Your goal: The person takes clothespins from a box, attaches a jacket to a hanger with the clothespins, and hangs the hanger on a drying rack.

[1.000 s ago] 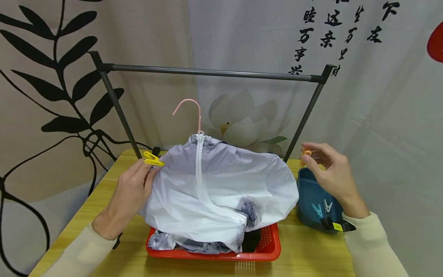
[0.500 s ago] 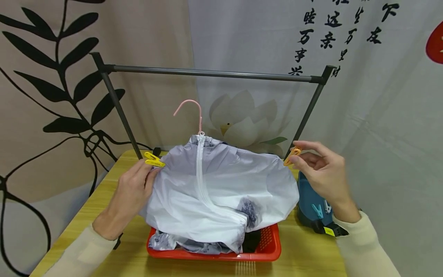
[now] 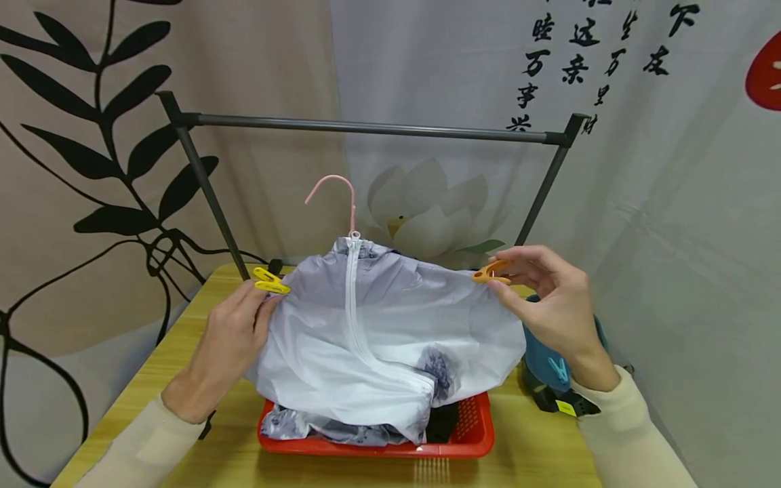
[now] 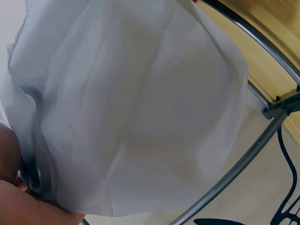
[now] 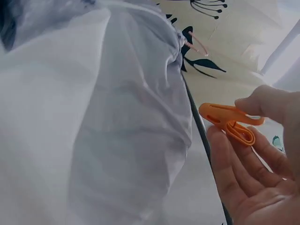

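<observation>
A pale grey-white zip jacket hangs on a pink hanger, its lower part over a red basket. My left hand grips the jacket at its left shoulder, beside a yellow clothespin clipped there. In the left wrist view the jacket's cloth fills most of the picture, with fingers at the lower left. My right hand pinches an orange clothespin between thumb and fingers, right at the jacket's right shoulder. The right wrist view shows the orange clothespin near the jacket's edge.
A dark grey rack stands behind the jacket. The red basket holds more cloth on the wooden table. At the right, partly behind my right hand, is a blue bin with a light blue clothespin.
My right hand has moved left from above the blue bin to the jacket's right shoulder, carrying the orange clothespin. My left hand and the yellow clothespin have stayed in place.
</observation>
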Demonstrator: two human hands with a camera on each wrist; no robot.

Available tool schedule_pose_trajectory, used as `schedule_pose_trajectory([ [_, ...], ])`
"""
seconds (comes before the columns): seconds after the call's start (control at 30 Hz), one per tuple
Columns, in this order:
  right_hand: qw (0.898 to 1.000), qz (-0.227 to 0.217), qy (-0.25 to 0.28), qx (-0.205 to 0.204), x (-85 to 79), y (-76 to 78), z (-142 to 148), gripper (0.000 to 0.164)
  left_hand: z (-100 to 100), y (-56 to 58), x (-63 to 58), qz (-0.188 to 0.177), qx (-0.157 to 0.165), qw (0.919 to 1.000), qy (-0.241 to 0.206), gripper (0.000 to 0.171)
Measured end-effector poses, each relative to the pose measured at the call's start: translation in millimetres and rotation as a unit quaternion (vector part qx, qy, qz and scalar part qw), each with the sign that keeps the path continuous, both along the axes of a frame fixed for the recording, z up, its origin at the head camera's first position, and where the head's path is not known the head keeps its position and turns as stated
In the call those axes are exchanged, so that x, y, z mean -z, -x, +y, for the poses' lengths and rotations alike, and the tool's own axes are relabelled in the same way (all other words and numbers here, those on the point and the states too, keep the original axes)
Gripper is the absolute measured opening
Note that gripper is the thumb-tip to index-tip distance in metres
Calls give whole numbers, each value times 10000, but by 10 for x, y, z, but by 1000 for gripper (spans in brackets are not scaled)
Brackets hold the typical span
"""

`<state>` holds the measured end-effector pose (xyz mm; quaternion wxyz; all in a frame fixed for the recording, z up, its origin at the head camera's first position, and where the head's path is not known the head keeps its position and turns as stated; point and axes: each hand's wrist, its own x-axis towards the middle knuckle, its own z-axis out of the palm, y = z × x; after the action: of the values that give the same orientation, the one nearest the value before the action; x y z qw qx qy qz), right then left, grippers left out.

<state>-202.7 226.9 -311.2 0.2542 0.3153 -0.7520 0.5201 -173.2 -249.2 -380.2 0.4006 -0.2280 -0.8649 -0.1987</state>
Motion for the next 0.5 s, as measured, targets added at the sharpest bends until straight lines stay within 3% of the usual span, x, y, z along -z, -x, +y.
schedule_pose_trajectory([
  [0.3, 9996, 93, -104, 252, -67, -23, -147, 54, -10, -6, -22, 80, 54, 9999, 35, 24],
  [0.5, 9999, 47, -129, 36, -104, 4, -206, 52, -14, -16, -48, 0, 68, 10000, -22, 23],
])
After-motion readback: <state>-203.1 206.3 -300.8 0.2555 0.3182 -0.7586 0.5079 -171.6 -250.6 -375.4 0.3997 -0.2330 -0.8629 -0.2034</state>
